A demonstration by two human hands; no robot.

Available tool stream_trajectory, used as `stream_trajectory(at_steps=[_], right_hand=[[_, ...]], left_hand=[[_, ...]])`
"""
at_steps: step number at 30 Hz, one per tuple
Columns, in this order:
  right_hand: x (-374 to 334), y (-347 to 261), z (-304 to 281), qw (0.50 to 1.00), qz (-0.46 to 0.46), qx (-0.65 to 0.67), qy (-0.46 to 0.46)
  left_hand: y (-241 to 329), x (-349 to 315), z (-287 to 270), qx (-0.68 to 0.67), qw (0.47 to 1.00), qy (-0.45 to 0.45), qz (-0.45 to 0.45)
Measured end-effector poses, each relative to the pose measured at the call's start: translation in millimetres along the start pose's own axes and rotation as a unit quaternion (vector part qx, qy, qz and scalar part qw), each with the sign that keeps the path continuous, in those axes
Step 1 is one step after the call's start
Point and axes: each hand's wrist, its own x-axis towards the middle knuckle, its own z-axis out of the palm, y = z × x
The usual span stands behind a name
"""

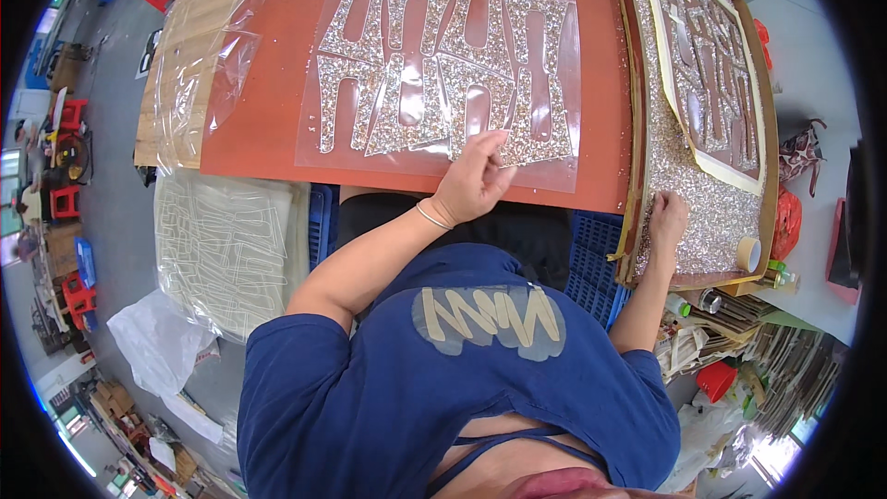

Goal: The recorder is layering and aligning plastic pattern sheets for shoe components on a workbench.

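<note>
My left hand (473, 177) is at the near edge of a clear plastic sheet (434, 170). Its fingers close on the lower corner of a glittery cut-out piece (534, 143). Several similar glittery shapes (407, 83) with long slots lie on the sheet, in rows. Over a tray of loose glitter (693, 212), my right hand (669, 220) has its fingers curled downward and pressed together. Whatever is under those fingertips is hidden.
The sheet lies on a reddish-brown board (259, 129). A cream-edged stencil (711, 163) with cut-outs lies in the tray, near a tape roll (747, 254). Left are a wooden board (176, 83) under plastic and outlined sheets (222, 249). Blue crates (596, 249) stand below.
</note>
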Motion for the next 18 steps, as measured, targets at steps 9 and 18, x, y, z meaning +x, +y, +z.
stream_trajectory(at_steps=[9, 18], right_hand=[[0.6, 0.0, -1.4, 0.997, 0.013, 0.008, 0.071], [1.7, 3.7, 0.3, 0.999, 0.037, -0.007, 0.032]], left_hand=[[-10.4, 9.9, -19.3, -0.366, 0.898, 0.061, -0.237], [2.3, 15.8, -38.1, -0.374, 0.883, -0.036, -0.282]])
